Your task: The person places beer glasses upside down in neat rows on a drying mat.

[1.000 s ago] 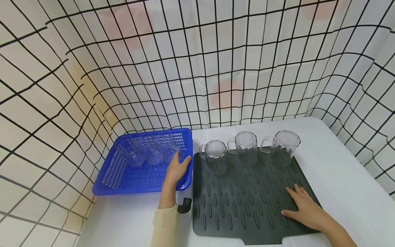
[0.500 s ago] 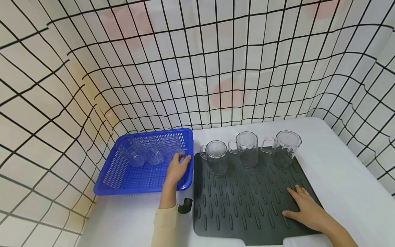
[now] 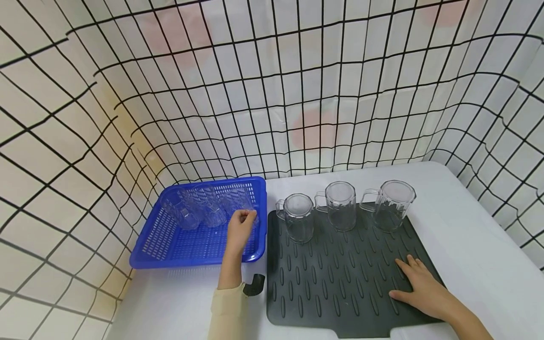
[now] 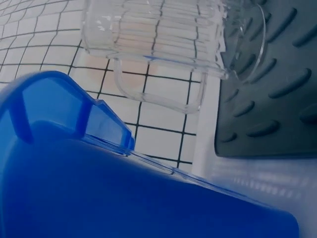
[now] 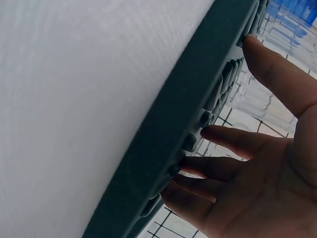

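My left hand (image 3: 239,231) is inside the blue basket (image 3: 199,259), its thumb and fingers closed on the rightmost clear glass mug (image 3: 238,200); the gripped part is hidden behind the hand. Two more glass mugs, a middle one (image 3: 212,212) and a left one (image 3: 187,217), lie tilted beside it. In the left wrist view the basket's wall (image 4: 124,198) fills the lower part, and neither hand nor held mug shows. Fingers spread, my right hand (image 3: 420,288) rests on the dark ribbed drying mat (image 3: 335,283); its fingertips touch the ribs in the right wrist view.
Three clear glass mugs stand along the mat's back edge, a left one (image 3: 299,219), a middle one (image 3: 341,208) and a right one (image 3: 391,208), handles pointing left. Black wire grid (image 3: 297,94) encloses the white table (image 3: 463,226) at the back and sides.
My left hand's fingers have curled closed, and the hand has turned and shifted slightly left. The rightmost basket mug has changed its tilt. My right hand has stayed on the mat.
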### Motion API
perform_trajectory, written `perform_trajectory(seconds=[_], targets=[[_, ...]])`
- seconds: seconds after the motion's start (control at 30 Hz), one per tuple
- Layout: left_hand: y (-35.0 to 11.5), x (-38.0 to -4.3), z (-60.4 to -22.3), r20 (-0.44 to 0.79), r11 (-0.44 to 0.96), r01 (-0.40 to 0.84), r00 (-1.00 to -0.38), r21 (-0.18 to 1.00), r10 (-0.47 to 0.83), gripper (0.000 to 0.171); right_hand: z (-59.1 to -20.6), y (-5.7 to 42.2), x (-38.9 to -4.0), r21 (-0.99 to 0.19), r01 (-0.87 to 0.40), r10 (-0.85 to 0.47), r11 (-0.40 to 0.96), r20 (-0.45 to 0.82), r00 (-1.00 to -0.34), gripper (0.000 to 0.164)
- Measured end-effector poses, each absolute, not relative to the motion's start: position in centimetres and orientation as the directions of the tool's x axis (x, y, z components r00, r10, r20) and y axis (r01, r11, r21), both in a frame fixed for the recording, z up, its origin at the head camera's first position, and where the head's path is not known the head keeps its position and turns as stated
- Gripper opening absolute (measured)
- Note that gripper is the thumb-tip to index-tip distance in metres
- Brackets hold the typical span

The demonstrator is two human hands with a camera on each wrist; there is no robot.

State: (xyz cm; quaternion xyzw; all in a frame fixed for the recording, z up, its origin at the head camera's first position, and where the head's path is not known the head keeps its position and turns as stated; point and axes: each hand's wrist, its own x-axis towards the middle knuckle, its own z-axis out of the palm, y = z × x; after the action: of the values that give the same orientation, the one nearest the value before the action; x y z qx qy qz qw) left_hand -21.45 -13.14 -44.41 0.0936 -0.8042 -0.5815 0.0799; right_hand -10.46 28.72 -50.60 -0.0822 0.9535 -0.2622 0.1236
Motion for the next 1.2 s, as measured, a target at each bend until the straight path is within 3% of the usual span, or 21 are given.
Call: perform_trajectory(seconds=[0.33,0.73,1.2], targets=[[-13.7,-21.1,-43.8,-0.011,0.036,-0.022,-0.955,0.999,-0.297,0.019,-50.6,28.8,-10.6,-0.519,-0.075,-0.220,0.852,-0.224,-0.949,0.098],[-14.8,-20.7,-43.5,-0.060,-0.084,-0.031,-0.928,0.996,-0.368,0.033,-50.8,28.8,-10.6,-0.522,-0.071,-0.219,0.850,-0.227,-0.949,0.098],[-14.7,-19.4,-41.2,0.037,-0.256,0.211,-0.835,0.943,-0.550,0.042,-50.6,28.8,-10.5,-0.532,-0.077,-0.224,0.843,-0.219,-0.950,0.097]])
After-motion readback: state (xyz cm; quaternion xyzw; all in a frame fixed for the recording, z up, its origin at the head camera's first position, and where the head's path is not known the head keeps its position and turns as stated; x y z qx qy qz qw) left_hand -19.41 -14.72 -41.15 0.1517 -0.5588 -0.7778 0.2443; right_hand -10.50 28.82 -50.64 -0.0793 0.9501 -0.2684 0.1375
